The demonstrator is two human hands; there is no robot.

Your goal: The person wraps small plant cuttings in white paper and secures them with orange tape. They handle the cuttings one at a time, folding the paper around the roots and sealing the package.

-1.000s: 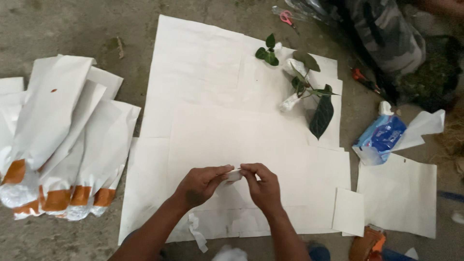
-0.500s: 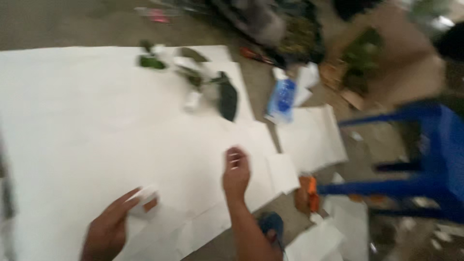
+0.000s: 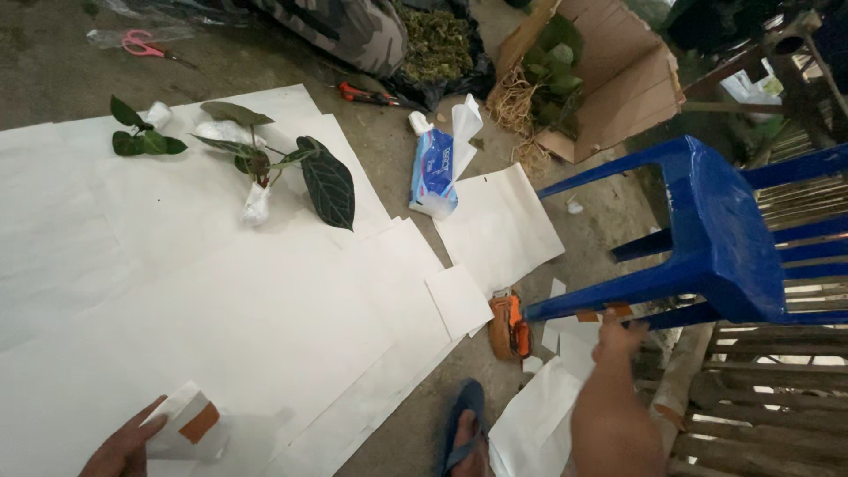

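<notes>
My left hand is at the bottom left and grips a small folded white paper packet with an orange-brown tape strip over the large white paper sheets on the ground. At the right, my right hand reaches up to the underside edge of a blue plastic chair, fingers touching brown tape pieces stuck there. An orange tape dispenser lies on the ground between the sheets and the chair.
Two small plants with wrapped roots lie on the paper at the back. A blue tissue pack, red pruners, pink scissors, a cardboard box with plants and my sandalled foot are around.
My view has swung right. My hands, together on the packet a second ago, have separated: the left keeps the packet and the right has moved over to the blue chair.
</notes>
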